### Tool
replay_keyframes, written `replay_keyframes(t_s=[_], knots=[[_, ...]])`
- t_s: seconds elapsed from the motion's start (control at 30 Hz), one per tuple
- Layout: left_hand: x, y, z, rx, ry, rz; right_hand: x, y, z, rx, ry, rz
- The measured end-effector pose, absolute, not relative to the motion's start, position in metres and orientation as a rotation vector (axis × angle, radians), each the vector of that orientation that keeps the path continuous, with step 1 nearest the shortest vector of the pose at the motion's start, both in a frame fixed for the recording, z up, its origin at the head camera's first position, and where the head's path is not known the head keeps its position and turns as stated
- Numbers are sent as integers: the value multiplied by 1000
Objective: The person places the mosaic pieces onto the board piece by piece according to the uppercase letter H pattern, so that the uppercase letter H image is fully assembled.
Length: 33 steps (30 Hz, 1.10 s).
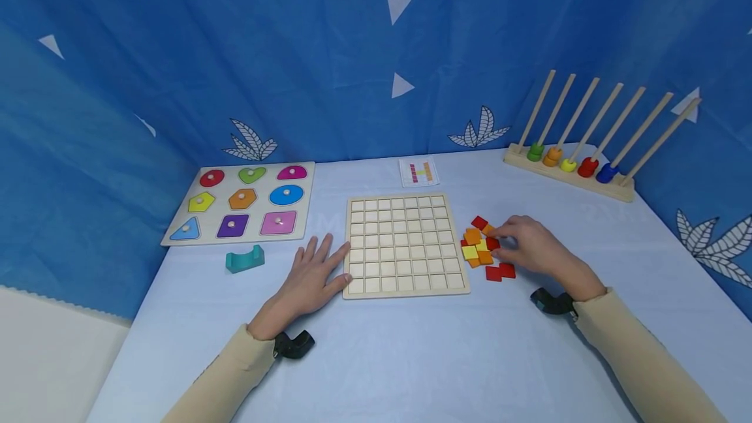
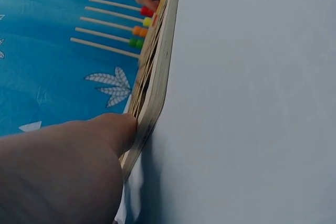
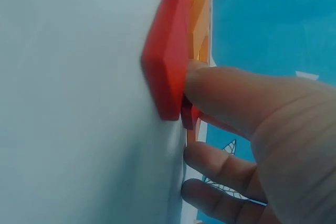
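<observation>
Head cam: I read the L hand (image 1: 309, 282) at the L edge of the grid board (image 1: 405, 294), fingers straight & spread, thumb on the rim, forefinger tip at it. Board lies flat on the table (image 1: 411, 358). R hand (image 1: 531, 247) is at the tile pile (image 1: 471, 252), just R of the board: fingers bent, tips at the tiles. Pile = red, orange & yellow squares, some overlapping; two red tiles (image 1: 493, 274) lie at its near side. Picture card (image 1: 420, 173) is just past the board's far edge. L side: shape puzzle (image 1: 263, 198) w/ nine knobbed pcs, teal block (image 1: 245, 260) near its front edge. Far R corner: bead rack (image 1: 566, 178), seven rods. Blue curtain (image 1: 329, 51) behind.

L wrist cam: I get the L thumb against the board's edge; other fingers out of frame, can't tell their state here. R hand & bead rack show at top.

R wrist cam: thumb touches the tiles, a red one large in foreground; two fingers show below, apart from the thumb. Forefinger tip hidden, so I can't tell if a tile is pinched.
</observation>
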<state>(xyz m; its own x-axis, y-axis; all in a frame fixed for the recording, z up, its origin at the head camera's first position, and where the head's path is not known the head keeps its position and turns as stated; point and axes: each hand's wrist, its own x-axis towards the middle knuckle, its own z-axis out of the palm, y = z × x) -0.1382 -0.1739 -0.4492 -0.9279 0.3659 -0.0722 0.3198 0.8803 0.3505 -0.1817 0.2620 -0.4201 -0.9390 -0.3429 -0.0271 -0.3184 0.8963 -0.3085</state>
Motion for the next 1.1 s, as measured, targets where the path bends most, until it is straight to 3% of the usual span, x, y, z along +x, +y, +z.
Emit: replay_keyframes(t_s=[1.1], knots=[[-137,-174,-450,526,2918,518,-181,262,-420,-517,2987,-525]])
